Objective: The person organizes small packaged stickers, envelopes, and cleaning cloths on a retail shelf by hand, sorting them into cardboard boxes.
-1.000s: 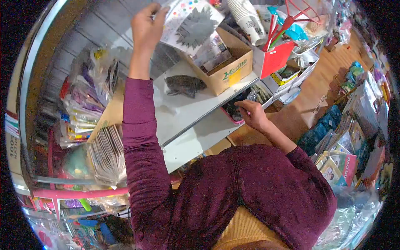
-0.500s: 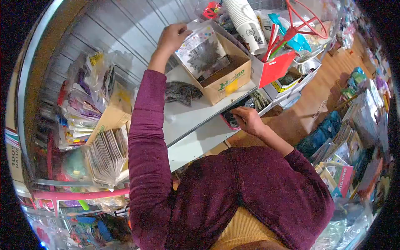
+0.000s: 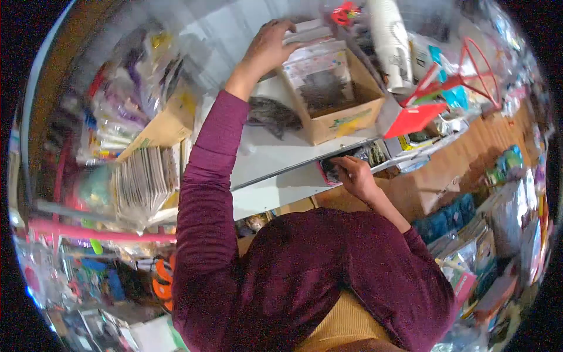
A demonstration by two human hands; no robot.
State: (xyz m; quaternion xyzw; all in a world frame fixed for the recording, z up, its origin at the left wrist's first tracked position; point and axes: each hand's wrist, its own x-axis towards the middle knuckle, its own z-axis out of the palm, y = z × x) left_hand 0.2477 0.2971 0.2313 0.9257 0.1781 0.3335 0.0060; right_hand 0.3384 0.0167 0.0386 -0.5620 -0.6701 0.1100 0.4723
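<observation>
My left hand [image 3: 267, 47] reaches up to the white shelf [image 3: 275, 152] and grips a clear packet with coloured dots and a dark spiky shape [image 3: 319, 70], which stands inside a brown cardboard box [image 3: 346, 120]. My right hand [image 3: 353, 175] is lower down, at a pink-rimmed tray of dark packets [image 3: 340, 167] under the shelf edge; its fingers curl on the tray's contents, though what they grip is blurred. A dark furry item [image 3: 272, 114] lies on the shelf left of the box.
A stack of white paper cups [image 3: 390, 44], a red box [image 3: 413, 117] and a red wire frame [image 3: 478, 70] stand right of the cardboard box. Bundled cards [image 3: 143, 182] and hanging packets [image 3: 117, 111] fill the left. Packaged goods [image 3: 498, 217] cover the floor at right.
My left hand has lowered the dotted packet from high up into the cardboard box. The view has shifted and blurred. My right hand stays at the tray.
</observation>
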